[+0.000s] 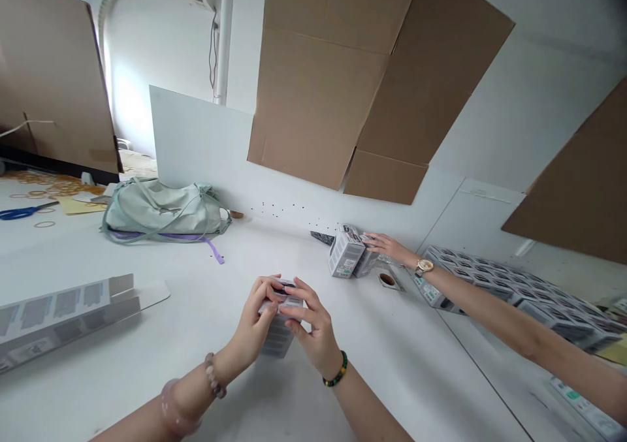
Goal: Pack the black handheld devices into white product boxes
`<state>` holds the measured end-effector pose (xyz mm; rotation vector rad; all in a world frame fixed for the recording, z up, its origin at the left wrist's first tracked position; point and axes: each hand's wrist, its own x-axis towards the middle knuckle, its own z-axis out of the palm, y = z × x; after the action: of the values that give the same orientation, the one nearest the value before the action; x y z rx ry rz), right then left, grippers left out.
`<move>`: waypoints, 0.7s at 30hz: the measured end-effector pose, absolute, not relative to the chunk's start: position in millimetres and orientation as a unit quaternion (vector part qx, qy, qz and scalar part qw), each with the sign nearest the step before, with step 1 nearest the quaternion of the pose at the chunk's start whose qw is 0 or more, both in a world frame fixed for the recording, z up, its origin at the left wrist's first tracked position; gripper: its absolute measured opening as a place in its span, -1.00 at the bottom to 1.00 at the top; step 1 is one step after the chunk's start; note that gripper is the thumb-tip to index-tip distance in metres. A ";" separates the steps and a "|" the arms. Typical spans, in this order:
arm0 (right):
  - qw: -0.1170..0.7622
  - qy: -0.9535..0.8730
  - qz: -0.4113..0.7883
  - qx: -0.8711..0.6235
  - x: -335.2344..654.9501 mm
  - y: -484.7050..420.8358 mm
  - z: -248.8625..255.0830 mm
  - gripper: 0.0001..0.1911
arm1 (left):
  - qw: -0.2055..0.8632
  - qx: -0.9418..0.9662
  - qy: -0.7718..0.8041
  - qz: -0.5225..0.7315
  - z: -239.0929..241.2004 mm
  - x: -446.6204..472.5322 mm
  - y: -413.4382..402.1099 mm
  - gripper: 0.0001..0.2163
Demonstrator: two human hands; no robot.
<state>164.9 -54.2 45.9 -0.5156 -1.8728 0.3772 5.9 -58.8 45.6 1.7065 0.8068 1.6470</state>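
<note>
The left hand (252,321) and right hand (313,328) held a small white-and-grey box (279,331), fingers (306,292) clenched around it, above the desk (147,380).

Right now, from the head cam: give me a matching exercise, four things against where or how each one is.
Things:
1. small printed box
2. blue-handled scissors
3. pale green backpack
4. co-worker's hand

Places or states:
A. on a printed white box, on the right
B. gripped between the person's left hand and right hand
C. lying at the far left of the table, beside rubber bands
D. slumped on the table, a purple strap trailing from it

Pairs: 1-B, 2-C, 3-D, 4-A
</note>
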 end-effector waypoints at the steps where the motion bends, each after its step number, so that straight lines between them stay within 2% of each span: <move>1: 0.553 -0.791 0.142 -0.217 164.1 -54.9 43.6 -0.75 | 0.308 0.648 0.300 0.628 45.5 6.5 -58.8 -0.72; 3: 0.536 -0.806 0.136 -0.211 165.7 -56.1 47.6 -0.73 | 0.299 0.649 0.296 0.634 45.2 6.4 -58.7 -0.71; 6: 0.496 -0.817 0.208 -0.208 173.5 -57.5 78.6 -0.65 | 0.304 0.654 0.293 0.628 44.0 2.4 -57.2 -0.74; 8: 0.542 -0.766 0.277 -0.208 176.0 -57.6 108.1 -0.60 | 0.319 0.672 0.277 0.608 42.1 -2.1 -54.2 -0.74; 10: 0.601 -0.687 0.355 -0.203 171.6 -56.1 133.3 -0.42 | 0.325 0.712 0.255 0.568 39.6 -6.8 -49.8 -0.73; 12: 0.556 -0.653 0.473 -0.205 160.9 -52.7 148.2 -0.35 | 0.321 0.752 0.244 0.522 36.4 -10.0 -45.1 -0.65; 15: 0.416 -0.649 0.600 -0.214 144.6 -46.4 154.0 -0.35 | 0.305 0.772 0.253 0.496 31.2 -11.1 -39.7 -0.64; 21: 0.403 -0.634 0.619 -0.230 141.6 -45.4 150.2 -0.38 | 0.279 0.771 0.250 0.516 25.1 -9.0 -36.5 -0.70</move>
<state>141.6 -45.4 150.2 -0.5804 -1.6020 1.5636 -9.0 -36.5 25.1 2.0677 0.6708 1.3842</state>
